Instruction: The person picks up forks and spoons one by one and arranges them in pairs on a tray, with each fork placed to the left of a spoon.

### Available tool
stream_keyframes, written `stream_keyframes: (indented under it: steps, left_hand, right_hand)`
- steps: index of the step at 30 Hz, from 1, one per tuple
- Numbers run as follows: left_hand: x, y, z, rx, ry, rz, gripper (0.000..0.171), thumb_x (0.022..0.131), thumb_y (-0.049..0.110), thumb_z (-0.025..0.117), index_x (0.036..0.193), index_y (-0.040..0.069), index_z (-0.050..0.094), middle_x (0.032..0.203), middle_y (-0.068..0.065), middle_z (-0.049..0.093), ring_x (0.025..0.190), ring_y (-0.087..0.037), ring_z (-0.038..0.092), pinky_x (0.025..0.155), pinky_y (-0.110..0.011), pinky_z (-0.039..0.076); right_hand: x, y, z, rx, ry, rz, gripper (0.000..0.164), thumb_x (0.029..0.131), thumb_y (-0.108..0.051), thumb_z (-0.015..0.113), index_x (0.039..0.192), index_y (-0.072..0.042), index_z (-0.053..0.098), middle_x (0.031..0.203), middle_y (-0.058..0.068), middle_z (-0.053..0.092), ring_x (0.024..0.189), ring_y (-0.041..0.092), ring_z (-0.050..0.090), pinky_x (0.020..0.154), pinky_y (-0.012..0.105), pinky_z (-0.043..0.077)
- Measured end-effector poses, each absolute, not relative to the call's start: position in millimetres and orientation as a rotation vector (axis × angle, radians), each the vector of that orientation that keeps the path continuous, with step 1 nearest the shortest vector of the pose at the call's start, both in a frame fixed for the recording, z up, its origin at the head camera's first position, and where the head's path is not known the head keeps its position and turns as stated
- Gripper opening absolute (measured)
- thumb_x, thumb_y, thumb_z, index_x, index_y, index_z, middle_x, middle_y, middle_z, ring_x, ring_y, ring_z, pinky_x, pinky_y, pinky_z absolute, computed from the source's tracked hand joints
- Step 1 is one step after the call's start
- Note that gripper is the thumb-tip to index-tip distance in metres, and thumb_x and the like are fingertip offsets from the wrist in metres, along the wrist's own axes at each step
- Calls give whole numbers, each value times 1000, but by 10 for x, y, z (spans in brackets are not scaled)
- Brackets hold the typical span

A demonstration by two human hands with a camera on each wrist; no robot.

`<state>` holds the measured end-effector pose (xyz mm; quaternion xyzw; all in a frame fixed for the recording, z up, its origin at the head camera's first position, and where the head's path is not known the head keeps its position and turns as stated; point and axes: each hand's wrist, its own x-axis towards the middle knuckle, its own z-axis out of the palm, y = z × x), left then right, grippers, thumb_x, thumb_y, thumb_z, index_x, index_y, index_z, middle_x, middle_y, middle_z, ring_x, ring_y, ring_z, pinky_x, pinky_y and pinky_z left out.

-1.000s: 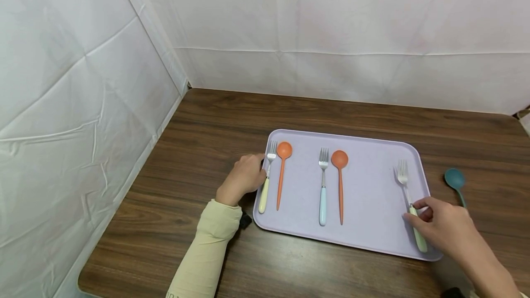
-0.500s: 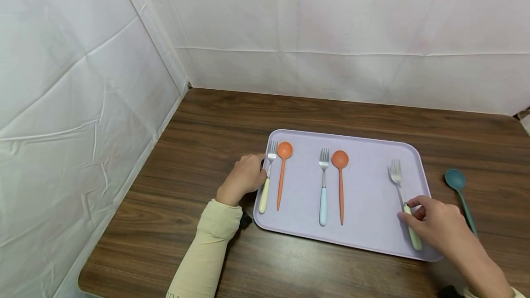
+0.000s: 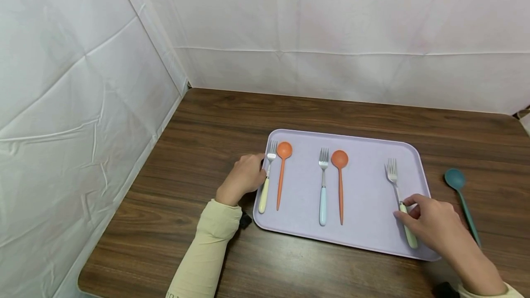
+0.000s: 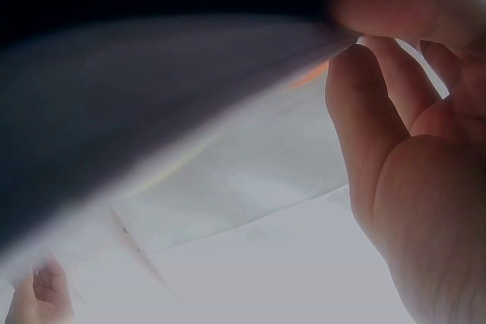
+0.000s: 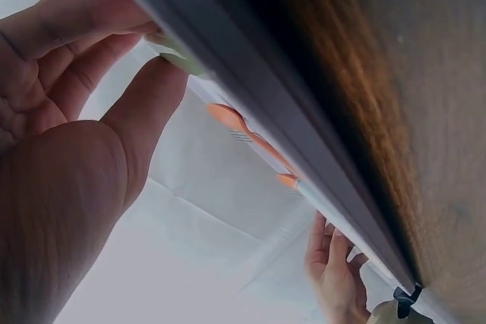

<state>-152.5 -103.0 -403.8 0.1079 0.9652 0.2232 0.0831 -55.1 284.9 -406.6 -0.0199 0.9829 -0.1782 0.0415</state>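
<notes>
My right hand [image 3: 436,222] pinches the pale green handle of a fork [image 3: 391,173] between thumb and fingertips, over the right part of a lilac tray [image 3: 368,224]. The fork's tines point to the far side. At the tray's left rim, my left hand [image 3: 244,176] pinches the edge between thumb and index finger, which the left wrist view shows close up. Just beside that hand lies a yellow-handled fork [image 3: 264,194], with an orange spoon [image 3: 281,174] to its right. In the tray's middle lie a blue-handled fork [image 3: 323,201] and a second orange spoon [image 3: 341,187].
A teal spoon [image 3: 455,180] lies on the brown wooden table [image 3: 215,118], off the tray's right side. White sheeting [image 3: 331,22] hangs behind and to the left of the table.
My right hand has shifted the green-handled fork leftward on the tray, away from the right rim. More of the teal spoon's handle shows. The left hand has stayed at the tray's edge.
</notes>
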Motion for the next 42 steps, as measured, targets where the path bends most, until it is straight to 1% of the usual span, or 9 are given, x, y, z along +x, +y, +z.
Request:
stream_keyframes:
  steps: [4, 10, 14, 19, 23, 27, 31, 38, 42]
  left_hand:
    - [-1522, -1032, -4033, 324, 2879, 667, 38, 85, 9, 52, 122, 7, 59, 107, -12, 61, 92, -25, 57, 77, -42, 47]
    - [-1520, -1029, -4029, 325, 2870, 671, 38, 85, 9, 53, 122, 7, 59, 106, -11, 61, 90, -24, 57, 76, -42, 48]
    - [-1517, -1028, -4027, 322, 2868, 672, 38, 86, 9, 53, 123, 7, 59, 106, -11, 62, 90, -23, 56, 76, -41, 47]
    - [-1517, -1023, -4024, 315, 2861, 682, 39, 86, 9, 53, 125, 7, 58, 109, -12, 61, 90, -24, 56, 75, -41, 48]
    - [-1518, -1021, -4016, 307, 2857, 678, 41, 86, 9, 53, 127, 7, 56, 111, -12, 61, 91, -24, 57, 76, -41, 48]
    - [-1519, -1024, -4015, 298, 2861, 664, 41, 87, 9, 53, 127, 7, 56, 112, -12, 61, 94, -25, 57, 78, -42, 47]
    - [-1519, -1026, -4016, 303, 2865, 664, 40, 87, 9, 53, 126, 7, 57, 111, -12, 61, 93, -25, 57, 77, -42, 47]
    - [-1513, -1020, -4009, 305, 2866, 681, 39, 86, 9, 53, 125, 7, 58, 108, -11, 61, 89, -24, 57, 75, -41, 48]
    - [-1512, -1017, -4011, 299, 2864, 680, 40, 86, 9, 53, 126, 7, 57, 110, -11, 61, 89, -23, 56, 76, -40, 48]
  right_hand:
    - [-564, 2824, -4074, -60, 3024, -550, 33, 76, -25, 75, 92, 1, 63, 62, -3, 57, 52, 14, 47, 43, 31, 36]
    - [-582, 2794, -4074, -65, 3022, -560, 37, 75, -28, 76, 92, 2, 63, 61, -3, 57, 52, 14, 47, 44, 31, 36]
    - [-551, 2784, -4054, -73, 2995, -564, 46, 75, -34, 76, 98, 3, 62, 63, -3, 57, 54, 14, 48, 46, 30, 37]
    - [-452, 2812, -4040, -150, 2988, -543, 55, 74, -36, 76, 108, 4, 59, 68, -3, 57, 59, 13, 50, 49, 31, 38]
    - [-388, 2818, -4059, -258, 3018, -550, 52, 73, -27, 78, 110, 5, 60, 71, -5, 57, 60, 11, 52, 49, 30, 39]
    - [-378, 2786, -4083, -328, 3046, -559, 47, 72, -19, 78, 109, 6, 62, 67, -7, 54, 58, 8, 50, 48, 27, 39]
    - [-384, 2753, -4096, -343, 3076, -557, 45, 73, -19, 77, 108, 5, 63, 65, -8, 53, 56, 6, 48, 48, 28, 38]
    - [-401, 2716, -4105, -328, 3090, -574, 44, 76, -21, 76, 109, 5, 62, 62, -9, 52, 53, 8, 44, 48, 28, 36]
    - [-400, 2704, -4087, -286, 3062, -582, 47, 79, -26, 74, 110, 6, 61, 61, -8, 52, 54, 9, 44, 49, 28, 36]
